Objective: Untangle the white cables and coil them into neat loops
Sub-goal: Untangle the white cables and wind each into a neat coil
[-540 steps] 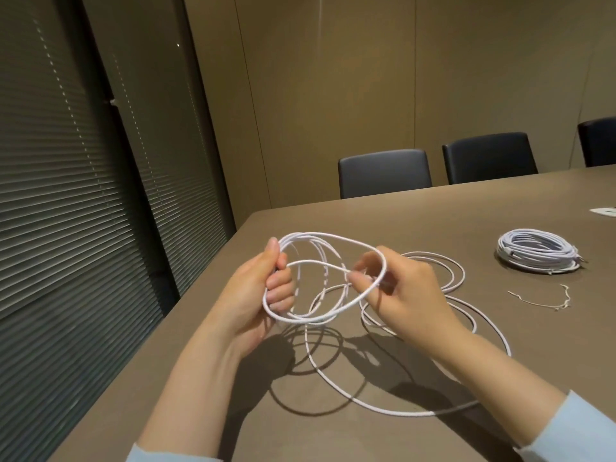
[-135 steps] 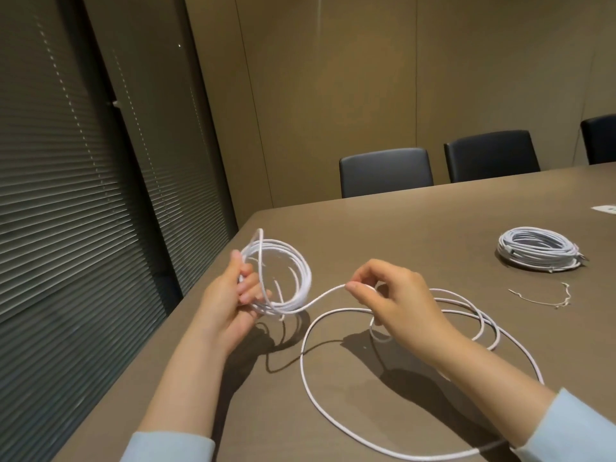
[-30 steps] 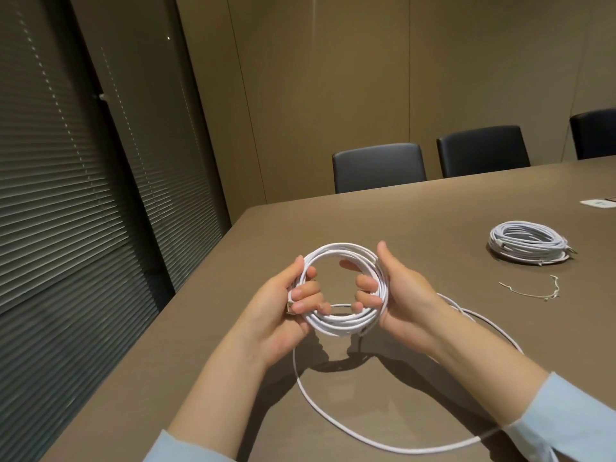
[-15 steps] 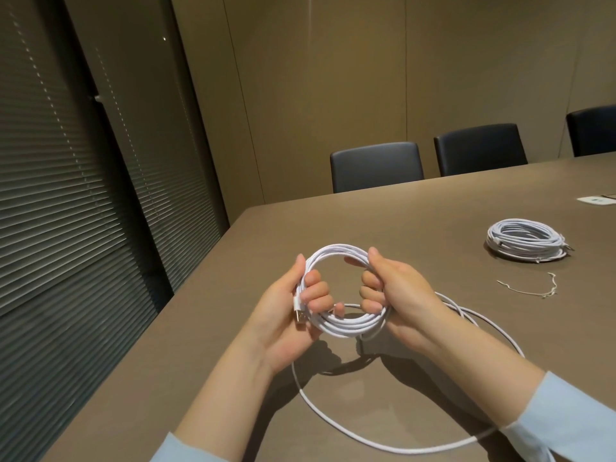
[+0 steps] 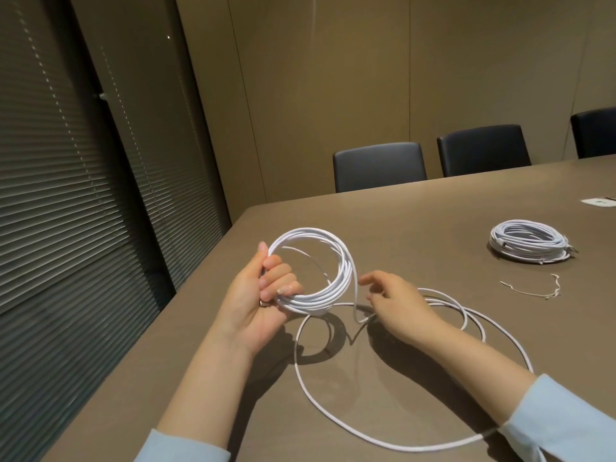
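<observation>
- The counter point(image 5: 416, 228) is one long brown top; it carries all the cable, and three dark chairs point(image 5: 380, 166) stand at its far edge.
- Two white cables show. One is a finished coil point(image 5: 530, 241) lying flat at far right, well apart from the hands. The other is the cable in work: a held coil point(image 5: 316, 271) of several turns, upright above the near-left part of the counter, plus its loose tail point(image 5: 333, 415) lying in a few wide loops to the near right.
- Two hands. The left hand point(image 5: 263, 295) has its grip clamped on the near-left side of the held coil, fingers curled through the ring, thumb outside.
- The right hand point(image 5: 396, 305) reaches low toward the strand that drops from the coil; its fingers are bent, but I cannot tell whether they pinch the strand or only touch it.
- To do this step well, I judge: keep the left grip firm so the turns stay stacked, feed the tail in turns matching the ring, and let it slide through the right fingers so twist runs out.
- One thin tie point(image 5: 533, 290) lies loose near the finished coil; one small pale card point(image 5: 598, 202) sits at far right.
</observation>
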Demonstrator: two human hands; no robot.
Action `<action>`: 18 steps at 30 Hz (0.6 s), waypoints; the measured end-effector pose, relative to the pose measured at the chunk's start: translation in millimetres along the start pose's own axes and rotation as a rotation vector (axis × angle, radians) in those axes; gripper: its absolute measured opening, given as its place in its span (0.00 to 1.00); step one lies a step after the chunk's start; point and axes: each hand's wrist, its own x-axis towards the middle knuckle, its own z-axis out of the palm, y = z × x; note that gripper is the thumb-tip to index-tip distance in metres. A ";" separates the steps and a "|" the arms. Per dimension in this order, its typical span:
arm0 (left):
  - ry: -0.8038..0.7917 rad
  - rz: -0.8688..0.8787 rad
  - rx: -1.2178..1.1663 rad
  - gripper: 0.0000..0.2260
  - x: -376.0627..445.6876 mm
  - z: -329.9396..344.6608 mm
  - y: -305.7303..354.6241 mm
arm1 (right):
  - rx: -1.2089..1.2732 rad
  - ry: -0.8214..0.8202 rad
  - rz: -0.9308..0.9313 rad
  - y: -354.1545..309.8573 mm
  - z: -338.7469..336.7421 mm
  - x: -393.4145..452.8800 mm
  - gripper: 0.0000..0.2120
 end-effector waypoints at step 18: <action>-0.375 0.020 -0.297 0.21 -11.6 -38.8 69.2 | -0.447 0.157 -0.008 40.2 -34.4 20.6 0.13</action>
